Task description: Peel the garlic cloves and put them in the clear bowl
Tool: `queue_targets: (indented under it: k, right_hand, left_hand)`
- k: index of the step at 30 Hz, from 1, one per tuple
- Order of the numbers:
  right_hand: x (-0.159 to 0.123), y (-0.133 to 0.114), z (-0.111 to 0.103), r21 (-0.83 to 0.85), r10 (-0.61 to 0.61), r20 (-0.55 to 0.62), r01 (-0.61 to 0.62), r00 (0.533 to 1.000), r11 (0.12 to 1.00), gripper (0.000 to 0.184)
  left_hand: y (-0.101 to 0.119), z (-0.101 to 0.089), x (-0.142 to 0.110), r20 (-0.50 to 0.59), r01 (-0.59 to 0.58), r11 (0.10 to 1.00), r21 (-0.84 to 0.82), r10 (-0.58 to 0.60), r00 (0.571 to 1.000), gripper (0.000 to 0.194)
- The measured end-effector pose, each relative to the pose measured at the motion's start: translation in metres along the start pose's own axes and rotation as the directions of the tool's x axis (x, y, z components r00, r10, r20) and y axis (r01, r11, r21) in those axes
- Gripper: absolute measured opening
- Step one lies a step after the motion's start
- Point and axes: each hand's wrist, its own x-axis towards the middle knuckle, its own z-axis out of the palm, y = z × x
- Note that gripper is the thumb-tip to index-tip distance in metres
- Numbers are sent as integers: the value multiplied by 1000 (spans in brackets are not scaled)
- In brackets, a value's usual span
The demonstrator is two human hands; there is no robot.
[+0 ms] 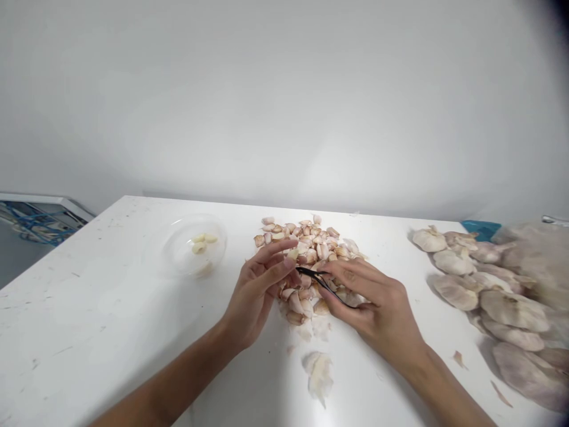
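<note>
Left hand (254, 295) at garlic cloves (311, 246), right hand (377, 302) holding black tweezers (324, 286), apparently

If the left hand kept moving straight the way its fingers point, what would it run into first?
Probably the black pointed tool in the right hand, its tip beside the left fingertips; garlic cloves lie below, so depth is unclear.

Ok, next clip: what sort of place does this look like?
Probably a plain indoor food-prep spot, perhaps a home kitchen or small workroom, though no appliances show. A white table holds whole garlic bulbs, a heap of unpeeled cloves, and a clear bowl of peeled cloves.
</note>
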Motion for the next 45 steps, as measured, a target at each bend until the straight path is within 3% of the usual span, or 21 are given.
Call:
queue_targets:
  k: [7,25,30,35,45]
  right_hand:
    - [0,1,0,-5,-19,27,19,999,1000,27]
    - [1,3,2,-12,-14,78,15,997,1000,24]
    - [2,1,3,-15,38,-32,-39,999,999,28]
    - [2,-1,7,-29,8,-138,-12,990,1000,30]
    - [1,-3,11,-41,-67,-179,60,982,997,35]
  left_hand:
    - [0,-2,4,32,61,995,-77,-58,998,21]
    - [-1,-5,12,-100,51,959,-278,-81,992,19]
    - [-4,-7,11,-103,32,958,-284,-63,993,18]
    - [-6,-6,10,-91,44,942,-333,-78,993,23]
    - [-7,-2,5,-90,85,905,-418,-134,987,24]
